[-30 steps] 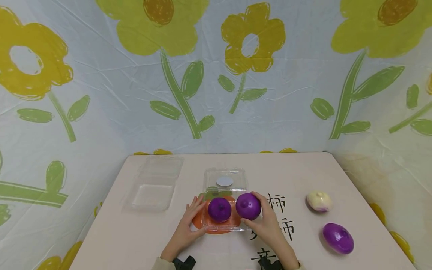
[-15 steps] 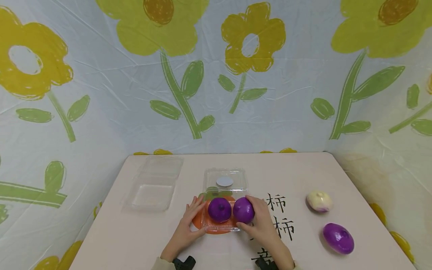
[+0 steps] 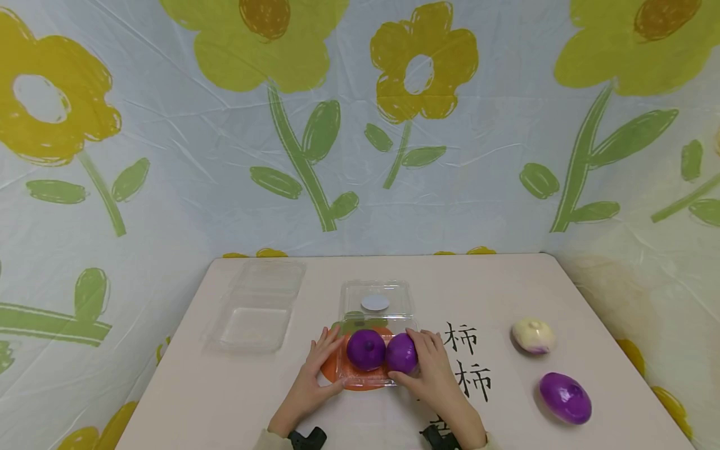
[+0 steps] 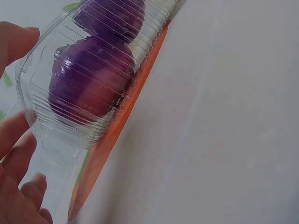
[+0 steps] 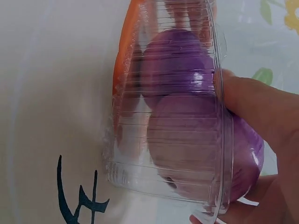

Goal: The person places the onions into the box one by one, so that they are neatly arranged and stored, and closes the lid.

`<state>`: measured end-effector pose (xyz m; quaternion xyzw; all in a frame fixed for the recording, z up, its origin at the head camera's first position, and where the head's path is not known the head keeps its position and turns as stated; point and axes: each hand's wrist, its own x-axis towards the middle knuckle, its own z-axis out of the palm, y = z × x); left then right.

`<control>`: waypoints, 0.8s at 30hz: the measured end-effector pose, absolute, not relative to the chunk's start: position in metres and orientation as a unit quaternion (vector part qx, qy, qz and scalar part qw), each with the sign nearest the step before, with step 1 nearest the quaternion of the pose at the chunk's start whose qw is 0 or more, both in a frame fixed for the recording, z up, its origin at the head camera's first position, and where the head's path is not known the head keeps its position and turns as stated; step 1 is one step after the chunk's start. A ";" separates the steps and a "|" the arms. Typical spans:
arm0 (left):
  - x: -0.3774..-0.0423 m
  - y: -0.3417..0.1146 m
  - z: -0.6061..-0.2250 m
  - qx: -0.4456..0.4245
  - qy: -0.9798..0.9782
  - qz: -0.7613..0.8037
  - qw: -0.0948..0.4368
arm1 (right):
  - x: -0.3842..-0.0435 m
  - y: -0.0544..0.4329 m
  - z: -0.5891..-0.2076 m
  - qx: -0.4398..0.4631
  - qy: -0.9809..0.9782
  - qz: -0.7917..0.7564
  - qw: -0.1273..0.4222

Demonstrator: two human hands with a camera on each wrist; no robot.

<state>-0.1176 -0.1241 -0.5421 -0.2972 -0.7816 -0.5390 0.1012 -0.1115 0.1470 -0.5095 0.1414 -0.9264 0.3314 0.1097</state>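
A clear plastic clamshell box [image 3: 354,381] lies open over an orange printed fruit picture. One purple onion [image 3: 366,350] sits in the left part of its base. My right hand [image 3: 434,370] grips a second purple onion [image 3: 402,354] between thumb and fingers, down in the box's right part against the first. Through the box wall, the right wrist view shows both onions [image 5: 182,135] side by side. At the box's left end, my left hand [image 3: 315,370] touches the rim with fingers spread and thumb near the front; the left wrist view shows its fingertips [image 4: 25,119] on the rim.
A second open clear box [image 3: 250,328] stands at the back left. To the right lie a pale onion [image 3: 533,336] and another purple onion [image 3: 565,398]. Black characters [image 3: 474,378] are printed on the table beside the right hand. A flowered cloth hangs behind the table.
My right hand has moved left and slightly down with its onion, from the box's right edge into the base beside the other onion. The left hand has stayed put.
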 end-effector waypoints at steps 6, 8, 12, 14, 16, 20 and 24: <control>-0.117 -0.124 -0.541 -0.299 -0.779 -0.541 0.103 | -0.110 0.148 -0.509 0.168 -0.934 0.293 0.118; -0.117 -0.123 -0.540 -0.298 -0.779 -0.542 0.102 | -0.109 0.148 -0.509 0.171 -0.935 0.291 0.114; -0.116 -0.123 -0.539 -0.296 -0.780 -0.543 0.101 | -0.109 0.149 -0.510 0.169 -0.934 0.296 0.108; -0.116 -0.123 -0.538 -0.296 -0.780 -0.543 0.101 | -0.109 0.150 -0.511 0.166 -0.932 0.303 0.106; -0.116 -0.123 -0.538 -0.295 -0.781 -0.542 0.101 | -0.110 0.150 -0.511 0.161 -0.930 0.315 0.103; -0.116 -0.123 -0.539 -0.293 -0.780 -0.543 0.100 | -0.112 0.152 -0.512 0.158 -0.921 0.338 0.111; -0.116 -0.123 -0.540 -0.293 -0.780 -0.544 0.098 | -0.114 0.154 -0.512 0.172 -0.911 0.351 0.128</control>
